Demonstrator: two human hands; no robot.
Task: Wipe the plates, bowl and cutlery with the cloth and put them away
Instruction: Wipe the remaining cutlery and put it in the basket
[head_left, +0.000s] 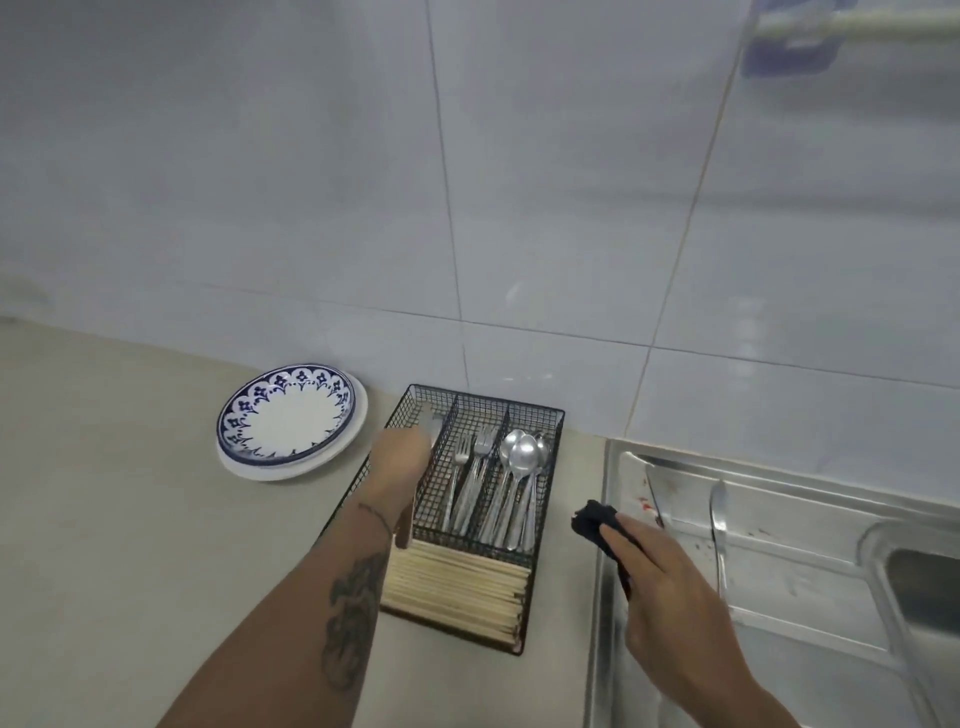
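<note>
Left hand (402, 462) is over the left compartment of the wire cutlery caddy (540, 525), gripping a blurred knife (429, 423). Right hand (662, 587) is closed around the dark cloth (592, 519) at the sink drainboard (810, 561) edge. Stacked plates (291, 415) sit left of the caddy; two knives (718, 525) lie on the drainboard.

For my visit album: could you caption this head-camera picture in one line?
Left hand lowers a knife into the wire cutlery basket beside stacked plates; right hand holds a dark cloth by the sink.

Blue-rimmed plate (291, 415) stacked on white plate (270, 470), forks (470, 483) and spoons (519, 483) in caddy compartments, dark cloth (597, 522) bunched
</note>
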